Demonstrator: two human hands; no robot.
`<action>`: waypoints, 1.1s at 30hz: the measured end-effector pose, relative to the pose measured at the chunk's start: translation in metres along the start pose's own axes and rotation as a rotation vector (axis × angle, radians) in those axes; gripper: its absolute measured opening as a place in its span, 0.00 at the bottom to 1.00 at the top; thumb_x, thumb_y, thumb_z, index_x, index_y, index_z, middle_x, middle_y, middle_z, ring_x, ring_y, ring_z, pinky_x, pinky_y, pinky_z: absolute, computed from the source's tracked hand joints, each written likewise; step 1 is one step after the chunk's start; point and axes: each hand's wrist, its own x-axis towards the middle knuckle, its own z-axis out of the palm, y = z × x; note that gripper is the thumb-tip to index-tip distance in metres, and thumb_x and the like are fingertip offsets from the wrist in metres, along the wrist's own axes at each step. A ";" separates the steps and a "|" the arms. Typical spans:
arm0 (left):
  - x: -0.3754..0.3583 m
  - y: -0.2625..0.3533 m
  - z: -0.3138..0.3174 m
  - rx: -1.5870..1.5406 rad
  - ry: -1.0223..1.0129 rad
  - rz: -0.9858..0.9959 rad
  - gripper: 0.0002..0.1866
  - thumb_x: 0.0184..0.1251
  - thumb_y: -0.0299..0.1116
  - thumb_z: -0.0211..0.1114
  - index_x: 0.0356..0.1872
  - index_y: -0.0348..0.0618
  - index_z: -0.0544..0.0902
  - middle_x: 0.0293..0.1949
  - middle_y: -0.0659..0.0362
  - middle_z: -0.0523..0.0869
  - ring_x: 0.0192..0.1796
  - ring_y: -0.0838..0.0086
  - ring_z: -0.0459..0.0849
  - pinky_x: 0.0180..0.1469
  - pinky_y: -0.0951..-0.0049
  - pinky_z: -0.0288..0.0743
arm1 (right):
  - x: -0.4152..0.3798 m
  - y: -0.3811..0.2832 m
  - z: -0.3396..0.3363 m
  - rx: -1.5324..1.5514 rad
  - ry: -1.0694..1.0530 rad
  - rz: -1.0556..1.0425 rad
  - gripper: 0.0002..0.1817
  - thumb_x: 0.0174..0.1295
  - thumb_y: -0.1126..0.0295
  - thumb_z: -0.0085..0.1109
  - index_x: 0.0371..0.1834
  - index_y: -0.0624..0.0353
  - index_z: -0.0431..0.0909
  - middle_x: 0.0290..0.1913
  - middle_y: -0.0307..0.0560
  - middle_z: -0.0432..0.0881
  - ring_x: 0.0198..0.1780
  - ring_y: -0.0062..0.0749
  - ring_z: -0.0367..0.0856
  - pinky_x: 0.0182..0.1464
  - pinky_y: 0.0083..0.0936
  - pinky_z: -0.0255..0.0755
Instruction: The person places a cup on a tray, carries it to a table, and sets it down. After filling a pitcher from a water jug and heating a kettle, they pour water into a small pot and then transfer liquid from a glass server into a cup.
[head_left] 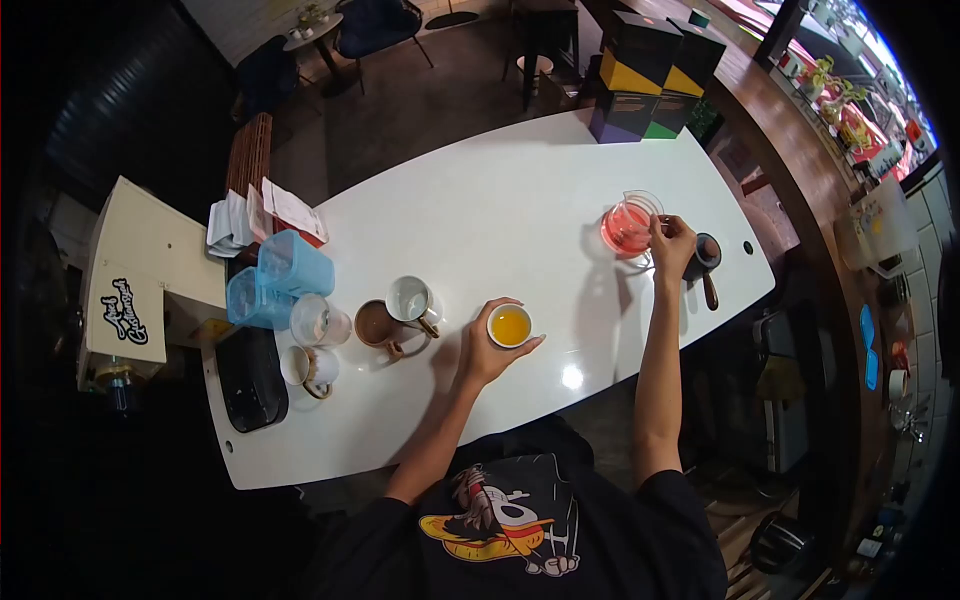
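Observation:
My left hand (490, 345) is wrapped round a small white cup (494, 343) of yellow-orange liquid, near the middle of the white table (480, 230). Over at the right, my right hand (673, 245) has its fingers closed at the side of a clear glass pitcher (625, 228) with red liquid in it. The exact grip on its handle is partly hidden by the fingers. Just right of that hand lies a dark round tool with a wooden handle (711, 290). A white mug (410, 300) and a brown cup (376, 325) stand left of my left hand.
Blue translucent containers (296, 262), a clear plastic cup (320, 321), another mug (309, 372) and a black tray (250, 378) crowd the left end. Papers (292, 210) lie behind them, beside a cream-coloured machine (140, 270). Dark boxes (640, 60) are stacked at the far right edge.

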 end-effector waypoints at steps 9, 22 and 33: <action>0.000 -0.010 0.001 0.014 0.084 0.048 0.30 0.39 0.38 0.81 0.45 0.41 0.76 0.36 0.57 0.83 0.37 0.73 0.83 0.43 0.72 0.78 | -0.022 -0.033 -0.014 -0.092 -0.001 0.049 0.16 0.53 0.72 0.61 0.44 0.69 0.76 0.21 0.49 0.82 0.19 0.28 0.79 0.26 0.21 0.70; -0.033 -0.013 -0.007 0.093 0.184 0.073 0.54 0.38 0.40 0.81 0.66 0.36 0.57 0.64 0.45 0.64 0.66 0.58 0.67 0.66 0.62 0.63 | -0.141 -0.101 -0.014 0.284 -0.518 -0.005 0.07 0.63 0.75 0.51 0.40 0.65 0.77 0.17 0.38 0.71 0.16 0.16 0.70 0.18 0.15 0.62; -0.281 -0.004 -0.076 -0.537 1.131 -0.018 0.22 0.66 0.27 0.60 0.59 0.37 0.66 0.51 0.49 0.78 0.55 0.65 0.79 0.60 0.69 0.70 | -0.319 -0.187 0.051 0.515 -1.400 -0.134 0.10 0.64 0.71 0.53 0.35 0.68 0.78 0.19 0.36 0.72 0.17 0.13 0.67 0.19 0.15 0.61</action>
